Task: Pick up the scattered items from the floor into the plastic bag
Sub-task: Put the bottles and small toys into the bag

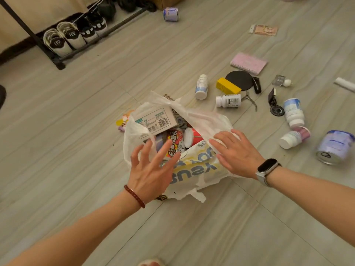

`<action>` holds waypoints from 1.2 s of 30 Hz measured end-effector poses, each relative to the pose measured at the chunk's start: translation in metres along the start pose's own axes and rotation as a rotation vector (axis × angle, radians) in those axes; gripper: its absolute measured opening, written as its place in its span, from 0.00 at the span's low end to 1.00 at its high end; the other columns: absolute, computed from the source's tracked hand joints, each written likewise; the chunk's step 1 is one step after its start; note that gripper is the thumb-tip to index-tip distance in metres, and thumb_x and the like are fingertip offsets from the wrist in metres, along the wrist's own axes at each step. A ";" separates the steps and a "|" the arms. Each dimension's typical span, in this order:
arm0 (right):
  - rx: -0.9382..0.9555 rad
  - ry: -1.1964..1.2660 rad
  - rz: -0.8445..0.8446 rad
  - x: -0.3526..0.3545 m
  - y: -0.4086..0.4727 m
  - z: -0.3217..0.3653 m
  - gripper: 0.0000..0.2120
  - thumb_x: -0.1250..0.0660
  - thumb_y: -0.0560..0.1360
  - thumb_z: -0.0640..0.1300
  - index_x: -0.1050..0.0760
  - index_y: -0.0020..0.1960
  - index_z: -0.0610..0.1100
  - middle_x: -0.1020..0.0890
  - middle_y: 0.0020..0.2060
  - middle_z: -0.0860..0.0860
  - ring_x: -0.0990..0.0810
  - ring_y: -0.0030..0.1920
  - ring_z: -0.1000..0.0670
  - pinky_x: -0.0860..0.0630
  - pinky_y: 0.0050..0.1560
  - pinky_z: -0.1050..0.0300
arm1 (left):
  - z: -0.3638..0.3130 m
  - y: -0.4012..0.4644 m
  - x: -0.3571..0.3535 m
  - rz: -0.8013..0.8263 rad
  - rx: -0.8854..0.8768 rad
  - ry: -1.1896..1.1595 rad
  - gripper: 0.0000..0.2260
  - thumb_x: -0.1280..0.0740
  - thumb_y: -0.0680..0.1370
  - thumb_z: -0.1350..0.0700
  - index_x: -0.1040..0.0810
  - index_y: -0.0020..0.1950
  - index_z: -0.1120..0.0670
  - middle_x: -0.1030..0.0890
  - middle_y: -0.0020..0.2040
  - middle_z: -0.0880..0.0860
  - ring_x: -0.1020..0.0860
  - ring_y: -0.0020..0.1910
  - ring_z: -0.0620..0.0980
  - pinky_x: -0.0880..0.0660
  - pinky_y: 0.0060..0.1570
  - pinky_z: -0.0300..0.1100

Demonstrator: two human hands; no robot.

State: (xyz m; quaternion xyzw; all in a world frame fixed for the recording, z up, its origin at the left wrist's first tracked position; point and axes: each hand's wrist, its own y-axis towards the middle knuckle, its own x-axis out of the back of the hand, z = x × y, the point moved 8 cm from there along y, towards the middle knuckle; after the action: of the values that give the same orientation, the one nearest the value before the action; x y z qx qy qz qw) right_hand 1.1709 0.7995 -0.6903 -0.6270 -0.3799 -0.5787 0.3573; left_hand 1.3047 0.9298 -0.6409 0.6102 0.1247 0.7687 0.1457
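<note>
A white plastic bag [197, 169] with blue and yellow print lies open on the floor, holding a white box [153, 120], a red cup and snack packets. My left hand [151, 169] hovers over the bag's mouth with fingers spread and nothing in it. My right hand [236, 154] lies flat on the bag's right rim, fingers straight. Loose on the floor to the right are white pill bottles [228, 100], a yellow block [227, 86], a black disc [239, 80], a pink notebook [248, 62], nail nippers [250, 99] and a tin can [335, 147].
A shoe rack [73, 35] with several shoes stands at the back left. Another can [171, 14] lies far back, a card packet [264, 30] at the back right. Small colourful items [123, 121] peek out left of the bag. Bare tiled floor spreads in front and left.
</note>
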 end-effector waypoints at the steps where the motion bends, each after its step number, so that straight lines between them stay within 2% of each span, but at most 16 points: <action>1: 0.054 0.008 0.025 0.000 0.005 0.007 0.22 0.46 0.73 0.52 0.29 0.62 0.45 0.22 0.58 0.47 0.22 0.60 0.46 0.33 0.62 0.44 | 0.006 0.005 -0.008 0.061 0.055 0.043 0.19 0.41 0.71 0.45 0.30 0.62 0.46 0.36 0.67 0.53 0.38 0.63 0.64 0.42 0.62 0.58; 3: 0.142 -0.002 0.121 -0.011 0.011 0.020 0.25 0.48 0.72 0.55 0.30 0.65 0.46 0.24 0.64 0.49 0.26 0.65 0.47 0.37 0.66 0.39 | 0.022 0.006 -0.023 0.178 0.191 0.067 0.25 0.43 0.71 0.42 0.36 0.68 0.47 0.42 0.71 0.56 0.43 0.67 0.66 0.48 0.66 0.59; 6: 0.081 0.005 0.259 -0.029 0.016 0.016 0.28 0.53 0.73 0.53 0.34 0.69 0.46 0.29 0.69 0.48 0.31 0.69 0.47 0.38 0.68 0.37 | 0.057 -0.009 -0.041 0.315 0.379 0.080 0.31 0.49 0.72 0.37 0.41 0.72 0.50 0.46 0.74 0.59 0.43 0.69 0.68 0.55 0.69 0.58; 9: -0.069 0.088 0.329 -0.051 0.014 -0.009 0.27 0.58 0.78 0.46 0.59 0.75 0.46 0.55 0.76 0.50 0.55 0.76 0.49 0.55 0.74 0.43 | 0.097 -0.044 -0.065 0.517 0.559 0.031 0.37 0.58 0.69 0.32 0.50 0.75 0.48 0.54 0.76 0.60 0.46 0.72 0.67 0.59 0.71 0.59; 10: -0.119 0.143 0.382 -0.059 0.013 -0.017 0.27 0.57 0.79 0.45 0.64 0.75 0.47 0.60 0.76 0.51 0.60 0.76 0.50 0.56 0.74 0.45 | 0.102 -0.057 -0.075 0.617 0.579 0.007 0.39 0.61 0.68 0.30 0.53 0.75 0.47 0.56 0.76 0.59 0.47 0.73 0.66 0.57 0.71 0.59; 12: -0.165 0.240 0.458 -0.067 0.012 -0.021 0.27 0.57 0.80 0.45 0.67 0.74 0.47 0.63 0.75 0.53 0.64 0.75 0.52 0.58 0.75 0.48 | 0.095 -0.085 -0.093 0.809 0.581 -0.084 0.39 0.63 0.69 0.28 0.59 0.75 0.48 0.59 0.76 0.58 0.41 0.71 0.64 0.41 0.69 0.57; 14: -0.184 0.325 0.483 -0.070 0.014 -0.019 0.27 0.57 0.81 0.46 0.68 0.74 0.48 0.64 0.75 0.53 0.65 0.75 0.53 0.59 0.74 0.50 | 0.087 -0.101 -0.099 0.936 0.600 -0.162 0.34 0.57 0.74 0.32 0.63 0.74 0.47 0.59 0.77 0.54 0.28 0.63 0.59 0.25 0.50 0.50; 16: -0.190 0.342 0.485 -0.069 0.014 -0.018 0.27 0.56 0.81 0.46 0.66 0.74 0.48 0.64 0.75 0.54 0.64 0.75 0.53 0.59 0.75 0.50 | 0.087 -0.093 -0.085 0.856 0.566 -0.111 0.29 0.51 0.77 0.37 0.54 0.74 0.46 0.48 0.76 0.55 0.20 0.51 0.56 0.25 0.34 0.44; 18: -0.184 0.290 0.429 -0.063 0.014 -0.021 0.27 0.54 0.80 0.45 0.62 0.75 0.49 0.60 0.76 0.55 0.61 0.76 0.53 0.56 0.75 0.49 | 0.088 -0.069 -0.057 0.559 0.435 -0.045 0.22 0.40 0.75 0.41 0.37 0.66 0.48 0.29 0.64 0.58 0.19 0.35 0.55 0.29 0.23 0.41; 19: -0.169 0.252 0.377 -0.058 0.013 -0.022 0.27 0.52 0.80 0.44 0.58 0.75 0.49 0.57 0.76 0.54 0.58 0.76 0.52 0.53 0.75 0.48 | 0.087 -0.059 -0.044 0.441 0.373 -0.036 0.18 0.37 0.74 0.43 0.32 0.60 0.49 0.27 0.57 0.56 0.21 0.29 0.54 0.31 0.19 0.39; 21: -0.093 0.153 0.239 -0.042 0.010 -0.016 0.28 0.43 0.76 0.42 0.48 0.74 0.49 0.46 0.76 0.50 0.46 0.76 0.47 0.44 0.72 0.43 | 0.084 -0.043 -0.025 0.267 0.274 -0.012 0.13 0.39 0.72 0.46 0.29 0.53 0.51 0.30 0.51 0.53 0.24 0.27 0.52 0.33 0.17 0.36; 24: 0.040 0.065 0.118 -0.027 0.006 -0.008 0.31 0.30 0.65 0.41 0.33 0.67 0.46 0.29 0.68 0.45 0.29 0.67 0.43 0.30 0.62 0.38 | 0.058 -0.017 0.001 0.047 0.101 -0.026 0.09 0.39 0.73 0.51 0.27 0.51 0.51 0.28 0.51 0.52 0.24 0.34 0.52 0.30 0.26 0.41; 27: 0.087 0.019 0.147 -0.028 0.001 -0.001 0.29 0.42 0.68 0.46 0.34 0.69 0.43 0.29 0.68 0.45 0.30 0.68 0.46 0.36 0.68 0.39 | 0.022 0.002 -0.007 0.142 0.001 -0.086 0.16 0.41 0.75 0.49 0.25 0.59 0.52 0.21 0.59 0.54 0.24 0.55 0.55 0.32 0.53 0.48; 29: 0.067 -0.001 0.194 -0.036 -0.002 -0.002 0.30 0.48 0.71 0.46 0.42 0.73 0.43 0.36 0.73 0.45 0.38 0.73 0.48 0.45 0.73 0.44 | 0.004 0.004 -0.034 0.363 -0.004 -0.044 0.23 0.49 0.77 0.42 0.28 0.65 0.53 0.25 0.65 0.54 0.29 0.67 0.56 0.40 0.64 0.54; 32: -0.023 0.123 0.488 -0.064 -0.015 -0.014 0.30 0.49 0.78 0.43 0.60 0.75 0.45 0.58 0.76 0.50 0.58 0.76 0.50 0.53 0.76 0.51 | -0.017 -0.012 -0.066 0.606 -0.087 -0.032 0.29 0.59 0.78 0.39 0.28 0.65 0.52 0.26 0.66 0.52 0.36 0.69 0.55 0.42 0.69 0.56; 36: -0.055 0.224 0.591 -0.081 -0.024 -0.017 0.31 0.49 0.78 0.40 0.64 0.75 0.45 0.61 0.76 0.50 0.60 0.76 0.50 0.51 0.76 0.52 | -0.034 -0.035 -0.067 0.671 -0.157 -0.015 0.28 0.59 0.77 0.37 0.31 0.66 0.47 0.25 0.66 0.52 0.28 0.66 0.57 0.32 0.66 0.54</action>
State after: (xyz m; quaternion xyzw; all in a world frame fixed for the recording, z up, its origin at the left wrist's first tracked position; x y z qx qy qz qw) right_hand 1.1382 0.7903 -0.7692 -0.6521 -0.1238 -0.5255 0.5322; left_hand 1.2889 0.9368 -0.7221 0.6099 -0.1436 0.7764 -0.0677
